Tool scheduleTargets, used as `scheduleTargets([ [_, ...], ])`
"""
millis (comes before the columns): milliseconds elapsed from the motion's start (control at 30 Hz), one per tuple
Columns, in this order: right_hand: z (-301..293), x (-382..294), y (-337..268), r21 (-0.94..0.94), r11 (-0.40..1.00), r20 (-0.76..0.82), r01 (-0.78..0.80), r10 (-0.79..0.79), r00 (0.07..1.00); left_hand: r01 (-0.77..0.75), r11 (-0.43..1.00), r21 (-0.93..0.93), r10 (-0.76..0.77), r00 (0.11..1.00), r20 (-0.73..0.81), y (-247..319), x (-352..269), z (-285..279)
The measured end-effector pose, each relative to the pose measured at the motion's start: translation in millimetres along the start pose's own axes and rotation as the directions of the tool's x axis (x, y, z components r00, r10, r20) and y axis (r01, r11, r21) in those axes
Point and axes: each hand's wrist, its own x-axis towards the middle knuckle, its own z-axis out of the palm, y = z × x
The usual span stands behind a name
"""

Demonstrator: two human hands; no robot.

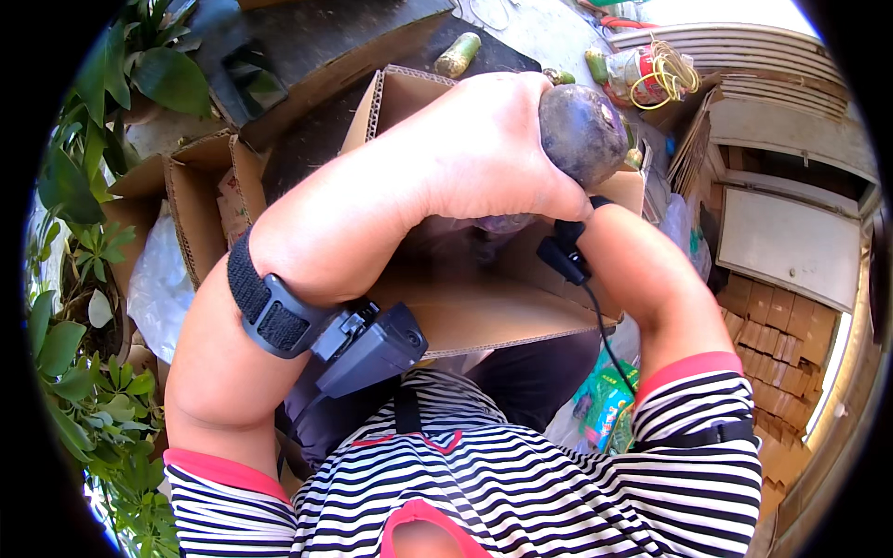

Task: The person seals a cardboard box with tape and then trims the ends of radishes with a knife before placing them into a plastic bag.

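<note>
A large round, dark purple-grey vegetable or fruit [583,136] is in my left hand [488,143], its near side pressed into the palm with the thumb below it. Both lie over an open cardboard box [516,307] in front of me. Inside the box, partly covered by my arm, is something in clear plastic [506,222]. My right forearm comes in from the right, and a small black device with a cable [564,257] is at its wrist. Behind my left hand and the round thing, my right hand is hidden. A black camera unit [377,349] is strapped to my left forearm.
A green radish-like vegetable [457,54] lies beyond the box, near a dark slab [335,42]. At upper right stands a container with yellow cord [666,75]. Left are another open carton [199,209], a plastic bag [159,279] and leafy plants [77,370]. Stacked cardboard [771,342] lies right.
</note>
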Motion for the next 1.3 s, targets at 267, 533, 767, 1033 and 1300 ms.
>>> scheduleTargets([
  [267, 45.6, -58.9, -9.4, -0.554, 0.832, -0.063, 0.027, -0.074, 0.995, -0.065, 0.992, 0.11, 0.064, 0.998, 0.009, 0.0, -1.2, -0.7],
  [533, 42.6, -159.5, -11.8, -0.596, 0.784, -0.301, 0.173, -0.418, 0.857, 0.045, 0.985, 0.164, -0.072, 0.984, 0.162, 5.1, -3.7, 10.7],
  [767, 80.1, -179.7, -5.2, -0.46, 0.882, -0.556, 0.103, -0.377, 0.74, 0.003, 0.461, 0.887, -0.595, 0.743, 0.307, 33.5, 26.4, 58.0],
  [1033, 99.9, -169.9, 6.2, -0.3, 0.916, -0.698, 0.265, -0.4, 0.594, 0.012, 0.311, 0.95, -0.843, 0.464, 0.27, -61.9, 69.0, 132.2],
  [1300, 111.6, -163.0, 17.3, -0.27, 0.911, -0.751, 0.312, -0.402, 0.523, 0.469, 0.451, 0.76, -0.854, 0.473, 0.215, -115.1, 74.9, 122.5],
])
